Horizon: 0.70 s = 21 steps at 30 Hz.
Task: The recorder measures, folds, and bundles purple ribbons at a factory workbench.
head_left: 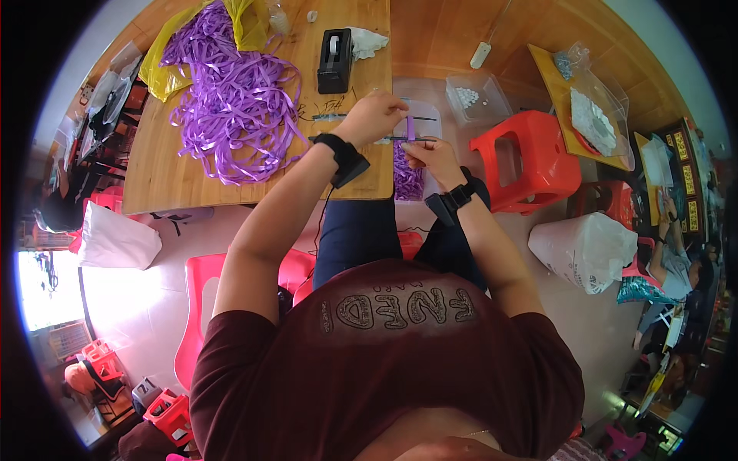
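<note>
My left hand [373, 115] and my right hand [430, 154] meet at the right edge of a low wooden table [192, 180]. Between their fingertips they pinch a short piece of purple ribbon [410, 127], folded upright. Each wrist carries a black strap. Below the hands a clear container [419, 184] holds more purple ribbon pieces. A large tangled heap of purple ribbon [234, 100] lies on the table to the left of my left hand. A black tape dispenser [334, 61] stands just beyond it.
A yellow plastic bag [165, 69] lies under the ribbon heap. A red plastic stool [526, 154] and a clear box with white bits [477, 96] stand at the right. A white sack [588, 250] sits lower right, and another person [680, 261] sits at the far right.
</note>
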Motion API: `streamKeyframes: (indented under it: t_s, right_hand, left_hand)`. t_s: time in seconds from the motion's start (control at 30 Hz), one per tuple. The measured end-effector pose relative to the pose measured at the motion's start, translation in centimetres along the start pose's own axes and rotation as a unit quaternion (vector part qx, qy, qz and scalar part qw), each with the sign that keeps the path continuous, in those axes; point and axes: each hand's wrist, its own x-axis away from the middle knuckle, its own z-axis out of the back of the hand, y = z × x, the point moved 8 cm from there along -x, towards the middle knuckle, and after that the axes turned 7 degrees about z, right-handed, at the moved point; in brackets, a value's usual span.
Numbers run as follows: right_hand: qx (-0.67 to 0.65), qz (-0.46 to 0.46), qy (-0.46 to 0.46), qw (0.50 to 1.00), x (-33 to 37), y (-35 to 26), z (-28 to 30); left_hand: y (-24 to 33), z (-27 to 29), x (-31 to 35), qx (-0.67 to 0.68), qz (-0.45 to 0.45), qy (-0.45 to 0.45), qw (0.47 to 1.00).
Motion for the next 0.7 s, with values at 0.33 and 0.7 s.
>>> streamKeyframes:
  t_s: [0.33, 0.7]
  right_hand:
    - [-0.07, -0.011, 0.022, 0.997, 0.9, -0.3, -0.9]
    - [0.042, 0.064, -0.076, 0.994, -2.1, -12.2, -3.7]
  left_hand:
    - [-0.1, -4.2, 4.2, 0.345, 0.3, -0.267, 0.848]
    - [-0.6, -5.5, 4.1, 0.408, 0.266, -0.238, 0.84]
